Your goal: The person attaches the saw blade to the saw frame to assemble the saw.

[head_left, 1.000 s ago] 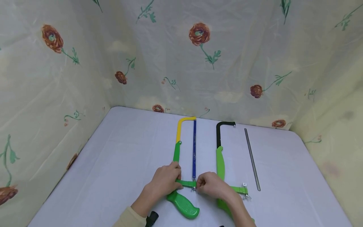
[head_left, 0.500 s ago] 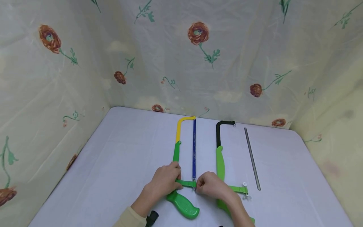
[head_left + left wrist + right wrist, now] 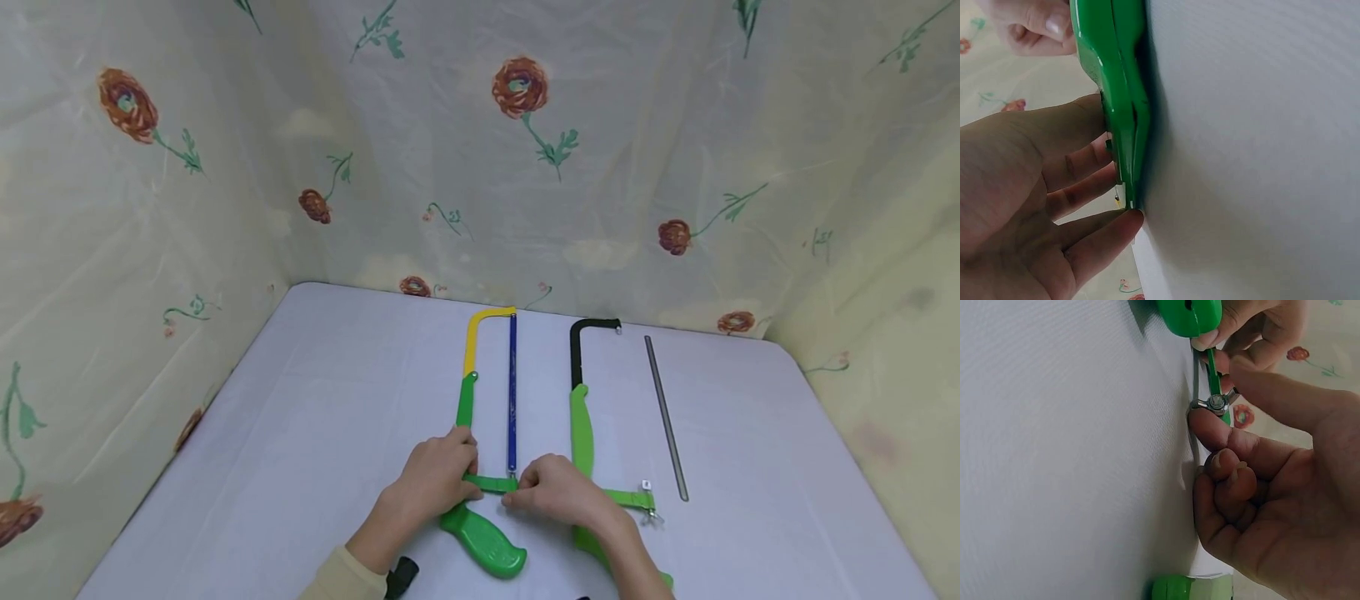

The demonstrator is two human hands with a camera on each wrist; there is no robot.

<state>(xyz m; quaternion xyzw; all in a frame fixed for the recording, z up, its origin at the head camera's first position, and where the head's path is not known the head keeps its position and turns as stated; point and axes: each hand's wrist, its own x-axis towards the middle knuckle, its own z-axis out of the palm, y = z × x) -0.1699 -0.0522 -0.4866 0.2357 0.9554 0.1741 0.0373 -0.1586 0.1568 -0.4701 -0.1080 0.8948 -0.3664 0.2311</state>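
Observation:
A hacksaw with a green handle (image 3: 486,543) and a yellow front bow (image 3: 472,342) lies on the white table. Its blue blade (image 3: 513,392) runs along the right side, from the bow to the green cross arm (image 3: 491,484). My left hand (image 3: 435,471) grips the green frame just above the handle, fingers on one side and thumb on the other. At the end of the cross arm, my right hand (image 3: 558,493) has thumb and index finger on either side of a metal wing nut (image 3: 1216,402), its other fingers curled in. The head view hides the nut behind the thumb.
A second hacksaw with a light green frame (image 3: 582,429) and black bow (image 3: 577,354) lies under the right forearm, without a blade in it. To its right is a loose grey blade (image 3: 666,417). A black object (image 3: 402,577) sits by the left sleeve.
The right thumb has swung left and under the cross arm's end, covering the wing nut that showed earlier. My left hand and the hacksaw stay in place.

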